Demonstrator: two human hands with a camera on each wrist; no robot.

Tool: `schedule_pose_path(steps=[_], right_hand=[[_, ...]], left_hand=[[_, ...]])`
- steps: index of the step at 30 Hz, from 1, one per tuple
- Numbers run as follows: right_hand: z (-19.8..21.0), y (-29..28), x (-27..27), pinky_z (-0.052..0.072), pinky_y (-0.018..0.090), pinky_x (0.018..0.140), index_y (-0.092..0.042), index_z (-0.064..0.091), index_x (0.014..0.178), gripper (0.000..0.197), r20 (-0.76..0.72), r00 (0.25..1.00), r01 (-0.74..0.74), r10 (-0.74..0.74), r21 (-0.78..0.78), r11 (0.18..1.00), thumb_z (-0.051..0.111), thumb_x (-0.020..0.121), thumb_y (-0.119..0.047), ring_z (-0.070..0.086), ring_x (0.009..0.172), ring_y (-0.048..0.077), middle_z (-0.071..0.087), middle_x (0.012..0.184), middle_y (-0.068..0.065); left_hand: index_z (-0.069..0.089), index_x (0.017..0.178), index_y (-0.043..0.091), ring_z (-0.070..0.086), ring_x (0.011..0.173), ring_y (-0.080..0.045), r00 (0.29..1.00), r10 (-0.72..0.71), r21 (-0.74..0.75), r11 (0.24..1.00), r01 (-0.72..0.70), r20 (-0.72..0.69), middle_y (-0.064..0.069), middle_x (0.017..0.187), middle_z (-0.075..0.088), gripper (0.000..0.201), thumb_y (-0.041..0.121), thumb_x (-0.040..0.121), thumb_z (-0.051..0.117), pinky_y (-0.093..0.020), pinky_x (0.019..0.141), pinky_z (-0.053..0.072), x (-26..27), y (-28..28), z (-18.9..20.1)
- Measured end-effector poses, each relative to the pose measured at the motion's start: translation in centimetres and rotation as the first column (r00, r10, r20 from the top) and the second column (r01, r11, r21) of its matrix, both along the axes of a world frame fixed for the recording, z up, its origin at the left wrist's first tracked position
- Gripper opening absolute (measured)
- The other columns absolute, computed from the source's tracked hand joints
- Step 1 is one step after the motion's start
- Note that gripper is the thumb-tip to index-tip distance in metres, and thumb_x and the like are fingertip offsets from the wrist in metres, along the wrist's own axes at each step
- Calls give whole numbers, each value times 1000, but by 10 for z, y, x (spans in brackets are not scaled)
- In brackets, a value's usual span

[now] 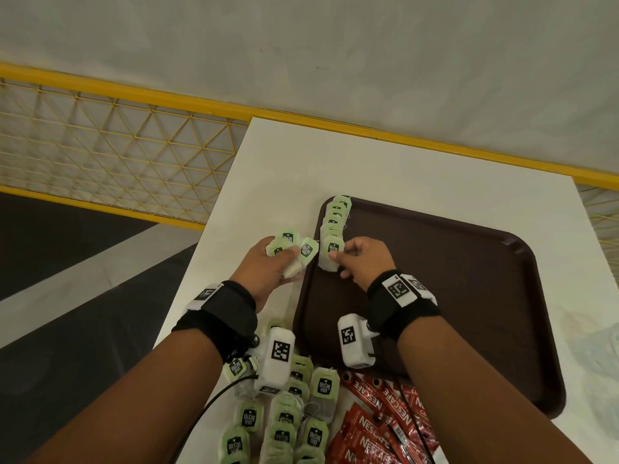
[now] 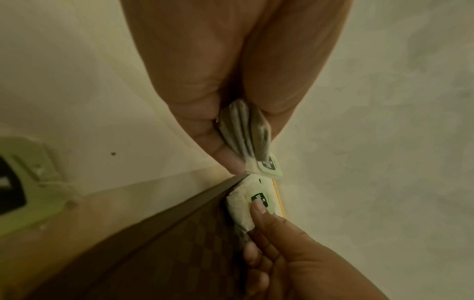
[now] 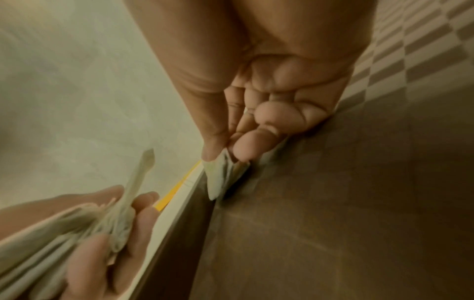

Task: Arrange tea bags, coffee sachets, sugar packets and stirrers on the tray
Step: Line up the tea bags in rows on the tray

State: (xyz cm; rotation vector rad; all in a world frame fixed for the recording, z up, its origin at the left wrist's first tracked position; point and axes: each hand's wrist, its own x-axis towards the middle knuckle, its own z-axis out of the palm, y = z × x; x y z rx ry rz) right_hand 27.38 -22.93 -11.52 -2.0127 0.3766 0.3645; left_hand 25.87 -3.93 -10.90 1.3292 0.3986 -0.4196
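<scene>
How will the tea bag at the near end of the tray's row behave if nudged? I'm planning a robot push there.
Probably floppy: the tea bag looks like soft paper, creased where the right hand pinches it. Likely very light, since the left hand grips several at once. It overlaps the row on the tray, so a push may shift its neighbours.

Coffee sachets (image 1: 385, 426) cut off at bottom edge.

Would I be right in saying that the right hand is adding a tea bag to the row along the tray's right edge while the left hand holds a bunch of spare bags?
Not quite: the row of tea bags runs along the left edge of the tray, as the head view shows. The right hand does pinch the nearest tea bag there, and the left hand grips a bunch of bags.
</scene>
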Motion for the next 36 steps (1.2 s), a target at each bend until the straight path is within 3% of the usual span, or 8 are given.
schedule_pose_path(steps=[6,10,13,17,23,29,32,36], right_hand=[[-2,4,9,51,27,57,-15,59,87,26,-22,1000,9,-12,-157,988,76,82,-34,61,51,12,69,74,3],[2,3,5,57,39,71,-20,57,83,32,36,997,68,-62,-224,972,70,83,-49,65,72,19,65,80,1],[18,7,-9,53,30,63,-14,64,89,34,45,999,32,-30,-33,999,62,90,-48,59,65,12,67,83,2],[25,17,-27,47,15,55,-7,67,99,26,40,995,-97,92,145,985,68,89,-31,56,68,10,64,83,2],[15,12,-24,53,22,57,-5,62,107,15,-30,996,87,-82,330,940,62,94,-14,67,68,14,73,96,9],[2,5,-22,50,21,49,-17,62,96,4,-31,999,-21,23,73,997,62,95,-20,63,59,11,72,91,6],[-3,5,-15,48,21,48,-15,63,95,12,-4,1000,-24,24,-32,999,65,93,-27,61,54,9,69,84,4],[-4,8,-7,51,28,55,-15,60,94,22,-24,1000,14,-17,-128,992,69,89,-34,65,55,13,68,81,3]], left_hand=[[53,123,1,65,99,-25,1000,18,-2,1000,-18,23,-21,119,63,28,6,96,58,-30,71,61,-2,2,-1],[51,125,0,65,101,-27,998,58,-29,998,-57,19,-21,121,63,32,6,95,59,-31,71,60,-5,1,-3],[51,124,-1,65,106,-30,998,55,-43,998,-54,24,-23,122,62,30,8,96,59,-37,81,60,-7,-2,-3],[53,123,-1,65,101,-26,1000,11,-60,998,-9,27,-21,119,63,29,9,96,59,-35,78,59,-10,-7,-2],[53,120,0,67,92,-24,1000,-4,-64,998,5,2,-19,110,63,27,10,96,59,-32,73,61,-12,-8,0],[47,127,-3,72,86,-25,1000,-7,-65,998,5,-26,-18,107,61,36,14,97,59,-29,70,60,-15,1,1],[47,128,-3,72,89,-25,999,-25,-83,996,23,-34,-17,106,63,40,17,96,61,-32,76,60,-16,4,2],[50,126,-1,71,89,-24,998,-55,-109,993,50,-39,-13,101,64,37,19,96,61,-36,82,59,-18,7,2]])
